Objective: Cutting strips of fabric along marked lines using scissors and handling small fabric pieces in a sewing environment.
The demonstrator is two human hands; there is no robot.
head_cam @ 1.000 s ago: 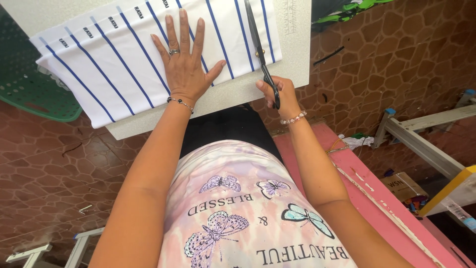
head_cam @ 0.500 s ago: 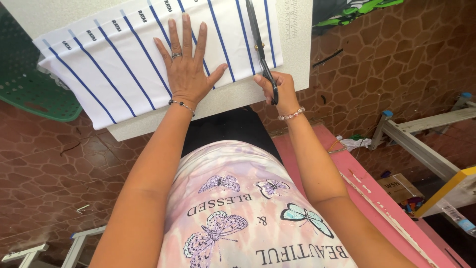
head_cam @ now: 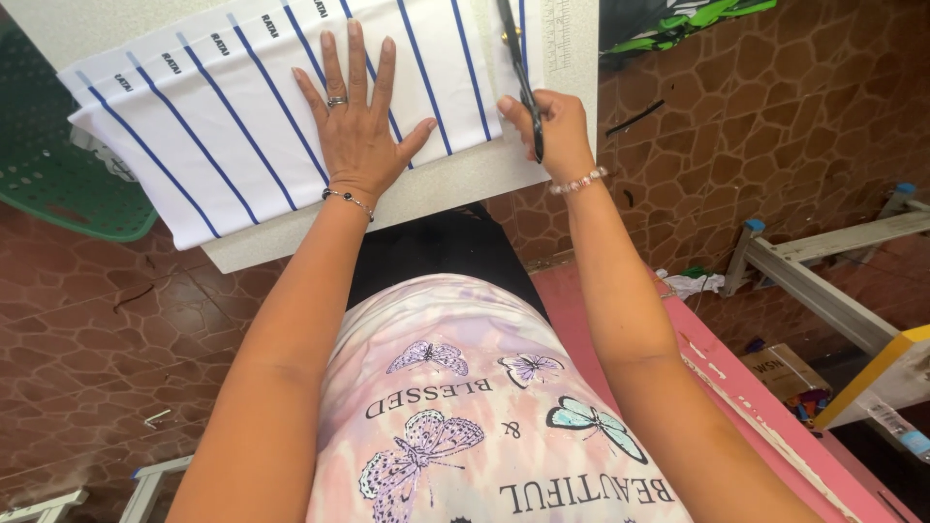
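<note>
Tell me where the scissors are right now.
In the head view the scissors are at the top right, held in the right hand, blades along the right edge of the striped white fabric that the left hand presses flat.

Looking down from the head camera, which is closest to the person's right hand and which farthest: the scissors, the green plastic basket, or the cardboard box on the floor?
From the right hand:
1. Scissors: held in that hand, at the striped fabric's right edge.
2. Cardboard box: lower right, on the floor by the pink board.
3. Green plastic basket: far left, beyond the fabric.
</note>
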